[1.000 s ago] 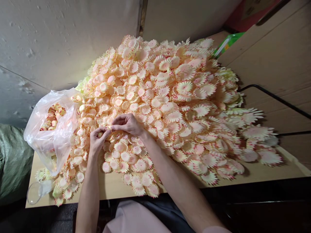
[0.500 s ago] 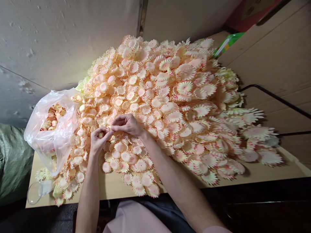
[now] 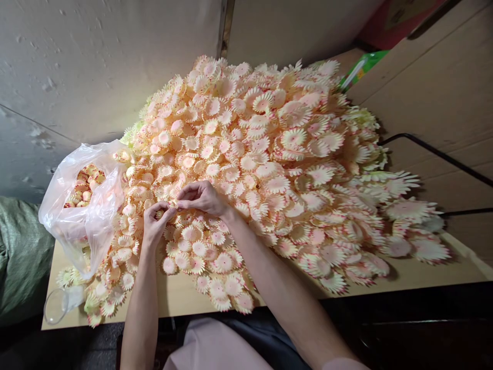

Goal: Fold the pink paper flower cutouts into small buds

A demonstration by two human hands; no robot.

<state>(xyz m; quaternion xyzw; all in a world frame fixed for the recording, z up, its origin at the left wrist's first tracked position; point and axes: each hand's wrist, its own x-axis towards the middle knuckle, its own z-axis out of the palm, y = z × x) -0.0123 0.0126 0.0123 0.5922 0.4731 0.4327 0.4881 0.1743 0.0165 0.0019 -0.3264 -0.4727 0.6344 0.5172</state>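
Over the left-centre of a big heap of artificial flower petals (image 3: 265, 169), my two hands meet at the fingertips. My left hand (image 3: 154, 222) is closed in a pinch, thumb against bent fingers. Beside it my right hand (image 3: 202, 199) pinches from the other side, its thumb and forefinger pressed together. A small pale artificial flower piece seems held between them, mostly covered by the fingers. The petals around are cream discs with fringed, pink-tipped edges, some loose and some stacked.
A clear plastic bag (image 3: 103, 205) with rolled petal buds (image 3: 85, 186) stands on the left. A clear cup (image 3: 56, 306) lies near the table's (image 3: 185, 303) front left corner. Cardboard (image 3: 435, 97) and a black bent rod (image 3: 435, 149) border the right; a wall (image 3: 115, 61) rises behind.
My left hand's thumb and fingers have shifted very slightly at the pinch. The right hand, the heap and the bag look practically the same.
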